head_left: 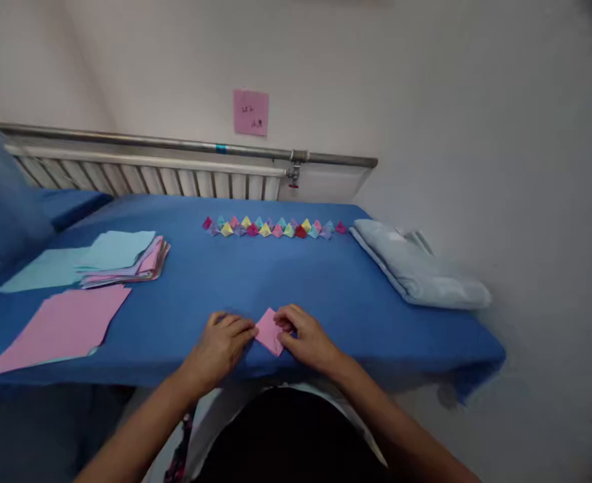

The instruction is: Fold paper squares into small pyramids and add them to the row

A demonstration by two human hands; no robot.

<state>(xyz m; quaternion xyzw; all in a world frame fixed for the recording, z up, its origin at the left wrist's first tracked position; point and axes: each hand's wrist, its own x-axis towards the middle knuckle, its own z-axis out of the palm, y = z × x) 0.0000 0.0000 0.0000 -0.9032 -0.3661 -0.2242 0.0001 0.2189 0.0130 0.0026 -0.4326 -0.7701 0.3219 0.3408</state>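
A small folded pink paper lies near the front edge of the blue-covered bed. My left hand rests on the sheet at its left edge, fingers curled against the paper. My right hand presses on its right side, fingers bent and pinching the fold. Further back, a row of several small folded paper pieces in pink, yellow, blue and red runs across the bed.
A stack of coloured paper sheets lies at the left, with a loose pink sheet in front and a light blue sheet beside it. A folded pale blue cloth sits at the right. A blue pillow and a metal rail stand behind.
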